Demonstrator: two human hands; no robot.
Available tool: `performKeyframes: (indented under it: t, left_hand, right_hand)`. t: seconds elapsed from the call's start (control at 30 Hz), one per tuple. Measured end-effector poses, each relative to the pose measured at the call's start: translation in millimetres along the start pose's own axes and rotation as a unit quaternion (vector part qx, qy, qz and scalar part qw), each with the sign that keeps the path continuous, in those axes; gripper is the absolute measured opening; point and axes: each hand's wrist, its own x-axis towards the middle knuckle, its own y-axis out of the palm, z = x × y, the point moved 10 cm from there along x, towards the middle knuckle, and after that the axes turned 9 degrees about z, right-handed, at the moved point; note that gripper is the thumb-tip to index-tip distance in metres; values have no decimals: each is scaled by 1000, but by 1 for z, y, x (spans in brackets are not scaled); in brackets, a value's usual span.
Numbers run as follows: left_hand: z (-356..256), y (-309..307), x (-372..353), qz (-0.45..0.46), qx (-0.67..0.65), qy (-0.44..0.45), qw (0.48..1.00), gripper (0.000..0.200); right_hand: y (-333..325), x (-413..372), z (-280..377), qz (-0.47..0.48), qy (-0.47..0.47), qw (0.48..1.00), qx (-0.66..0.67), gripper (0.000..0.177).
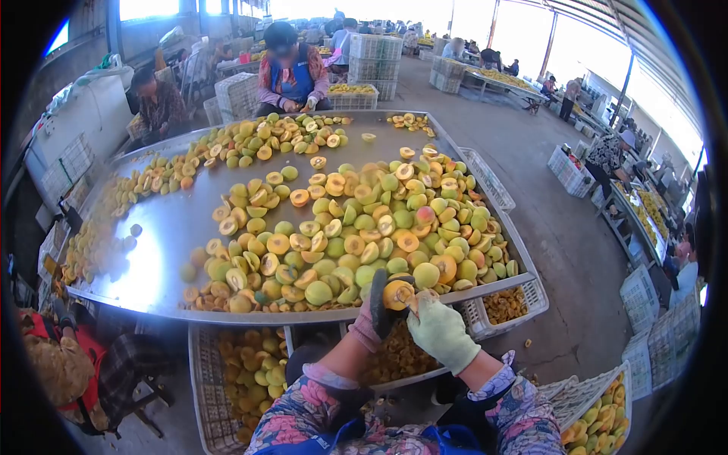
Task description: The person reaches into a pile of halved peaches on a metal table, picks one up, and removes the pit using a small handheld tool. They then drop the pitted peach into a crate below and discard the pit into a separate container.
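My left hand [373, 309], in a dark glove with a pink cuff, is closed around a peach half [398, 295] with its orange cut face turned up. Against the right side of that half is my right hand [441, 332], in a pale yellow-green glove. Its fingers are pinched together at the cut face; whatever they grip is too small to make out. Both hands are over the near edge of a metal table [250, 168], beside a large heap of green-yellow peach halves [356, 235].
Below the table edge stand a crate of peach halves [199, 379] and a crate of orange scraps [540, 302]. Another crate [626, 402] with halves is at lower right. Across the table sits a co-worker [292, 72]; another person [64, 364] is at lower left. Stacked crates [377, 57] stand behind.
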Motion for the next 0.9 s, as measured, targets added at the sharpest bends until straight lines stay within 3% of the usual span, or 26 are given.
performKeyframes:
  t: [0.2,0.27,0.4,0.5,0.57,0.6,0.67,0.73,0.77,0.8,0.83,0.87,0.9]
  left_hand:
    - [-24,4,3,21,215,70,974,37]
    - [3,-13,4,-6,255,-50,966,34]
    - [15,-19,2,-14,247,-64,967,30]
    - [51,-30,0,-31,141,-126,981,26]
    - [65,-35,-1,-77,-26,-131,988,61]
    - [67,-36,-1,-76,-25,-130,988,61]
    - [72,-33,-8,-124,-156,-205,958,58]
    - [62,-26,-5,-104,-164,-201,960,57]
    - [59,-22,-3,-84,-174,-197,961,55]
    - [59,-23,-3,-84,-174,-197,961,55]
    - [38,-22,6,-33,15,-144,989,52]
    - [19,-12,11,19,203,-86,975,50]
    - [17,-8,10,19,203,-87,975,50]
  right_hand:
    - [6,3,4,26,17,1000,1,28]
    - [11,3,3,40,14,999,16,29]
    - [17,3,-1,39,-10,996,82,25]
    - [19,5,-4,46,-25,992,117,26]
    - [27,8,-12,55,-27,990,129,26]
    - [34,9,-13,51,-61,988,135,26]
    - [25,8,2,47,-95,984,142,25]
    - [52,1,-14,203,106,906,356,20]
    - [46,-1,-9,203,106,906,356,20]
    - [49,-6,-8,222,140,865,428,19]
    - [55,-11,-8,240,173,816,497,19]
    - [54,-10,-12,240,173,816,497,19]
    - [60,-13,-13,266,174,774,547,19]
